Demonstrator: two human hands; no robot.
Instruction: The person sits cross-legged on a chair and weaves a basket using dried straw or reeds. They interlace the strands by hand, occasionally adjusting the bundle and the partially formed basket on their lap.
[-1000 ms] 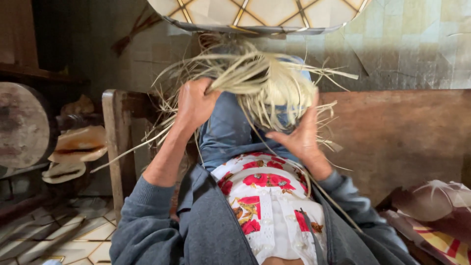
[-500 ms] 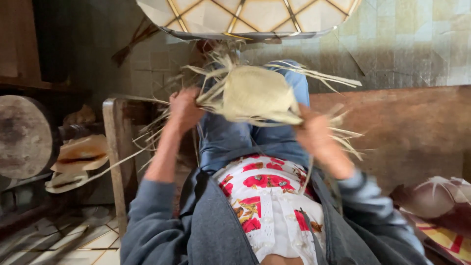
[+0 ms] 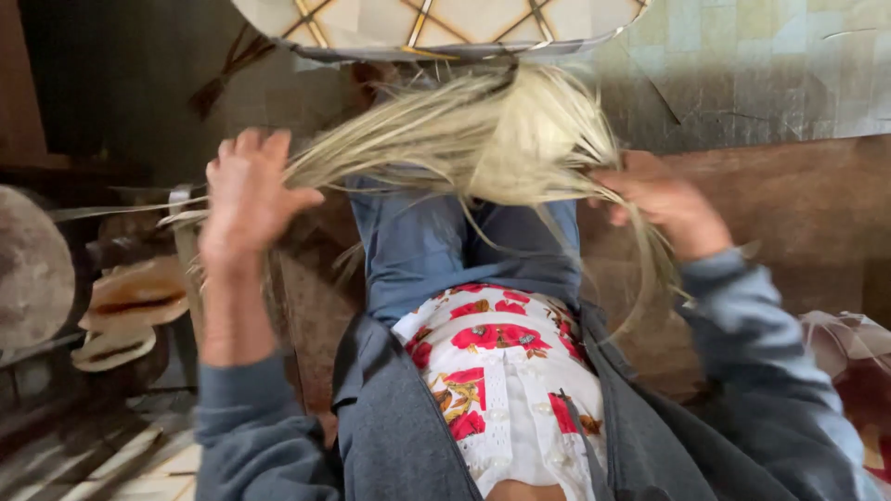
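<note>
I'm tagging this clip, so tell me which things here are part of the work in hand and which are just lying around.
In hand:
left hand
right hand
bundle of pale straw strands, resting on the knees

Lying about:
stacked straw pieces at left
round wooden block
wooden wall panel

straw bundle point(image 3: 483, 139) — motion-blurred | hat brim point(image 3: 436, 28) — cut off at top edge

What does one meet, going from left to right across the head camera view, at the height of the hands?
Round wooden block → stacked pale woven pieces → left hand → bundle of pale straw strands → right hand → brown wall panel.
</note>
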